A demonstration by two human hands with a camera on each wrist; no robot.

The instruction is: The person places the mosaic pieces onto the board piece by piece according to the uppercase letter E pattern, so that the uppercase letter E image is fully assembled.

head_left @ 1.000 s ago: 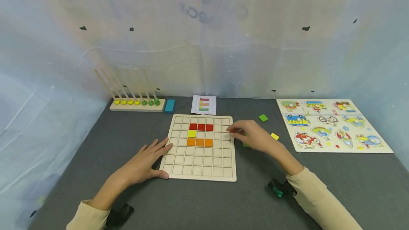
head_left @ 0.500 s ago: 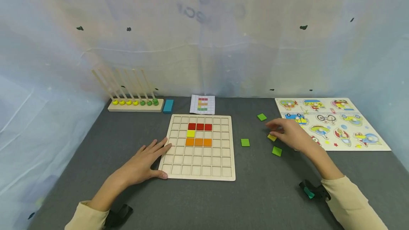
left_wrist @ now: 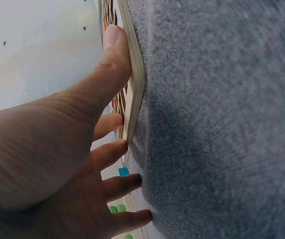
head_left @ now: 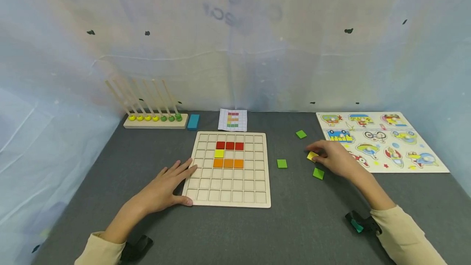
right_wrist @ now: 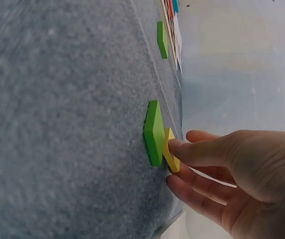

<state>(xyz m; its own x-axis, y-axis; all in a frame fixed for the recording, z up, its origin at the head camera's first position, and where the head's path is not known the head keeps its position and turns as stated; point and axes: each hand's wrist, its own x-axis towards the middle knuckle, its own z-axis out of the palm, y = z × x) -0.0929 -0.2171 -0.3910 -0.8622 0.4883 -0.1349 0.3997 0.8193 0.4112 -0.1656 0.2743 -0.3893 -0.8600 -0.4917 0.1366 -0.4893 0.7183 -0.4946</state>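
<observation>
My left hand (head_left: 162,189) rests with spread fingers on the left edge of a wooden grid board (head_left: 229,195). Its thumb lies on the board's near left corner, as the left wrist view also shows. Set in the grid are a row of red tiles (head_left: 229,146), one yellow tile (head_left: 219,153) and a row of orange tiles (head_left: 228,163). Right of the board, my right hand (head_left: 336,158) pinches a loose yellow tile (right_wrist: 170,149) between thumb and fingers, low at the tabletop. Close beside it lies a green tile (right_wrist: 154,132).
Two more green tiles, one beside the board (head_left: 281,163) and one farther back (head_left: 301,134), lie on the grey cloth. A printed pattern card (head_left: 239,125), a blue block (head_left: 193,122) and a bead counting rack (head_left: 156,124) stand behind. A picture puzzle board (head_left: 382,162) is at right.
My right hand has moved right from the board's right edge to the loose yellow tile, and its fingers have closed on it. The left hand stays on the board.
</observation>
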